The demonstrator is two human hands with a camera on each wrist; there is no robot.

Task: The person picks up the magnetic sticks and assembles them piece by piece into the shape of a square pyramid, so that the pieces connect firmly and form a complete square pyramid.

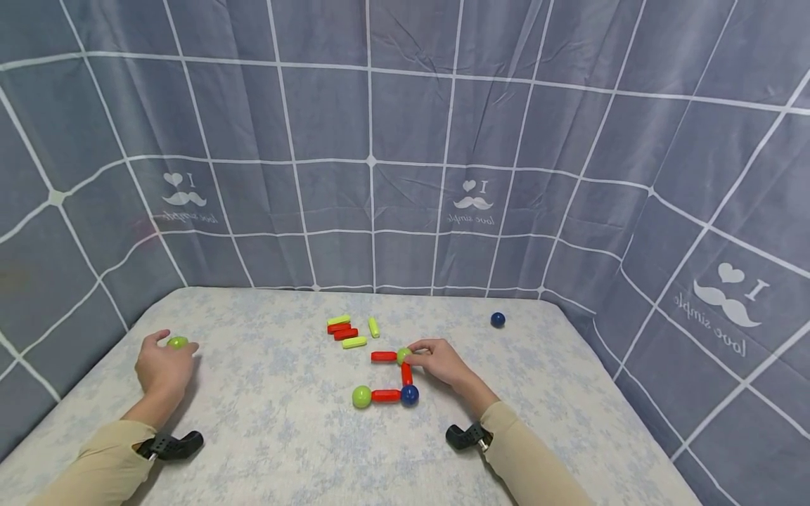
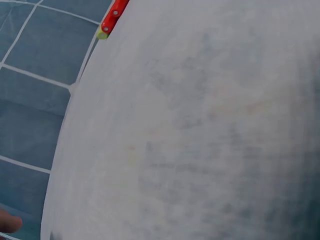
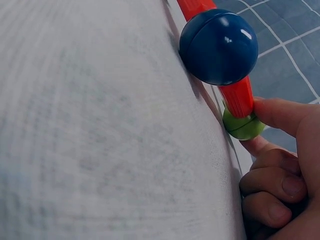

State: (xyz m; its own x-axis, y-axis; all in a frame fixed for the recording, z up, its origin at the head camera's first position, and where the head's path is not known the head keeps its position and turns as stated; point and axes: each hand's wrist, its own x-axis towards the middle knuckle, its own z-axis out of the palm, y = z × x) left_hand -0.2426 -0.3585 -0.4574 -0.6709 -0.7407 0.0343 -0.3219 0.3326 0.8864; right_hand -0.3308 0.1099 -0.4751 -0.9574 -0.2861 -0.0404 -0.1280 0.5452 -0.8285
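My left hand is at the far left of the table, thumb and fingers around a green ball. Only a fingertip of it enters the left wrist view. My right hand pinches another green ball between thumb and index finger, the other fingers curled under. That ball is a corner of a chain: one red rod points left from it, and a second red rod joins it to a blue ball. From the blue ball a third red rod leads left to a green ball.
Behind the chain lie loose red rods and several yellow-green rods. A separate blue ball sits at the back right. Grey-blue gridded curtains stand around the table, which has a pale floral cloth.
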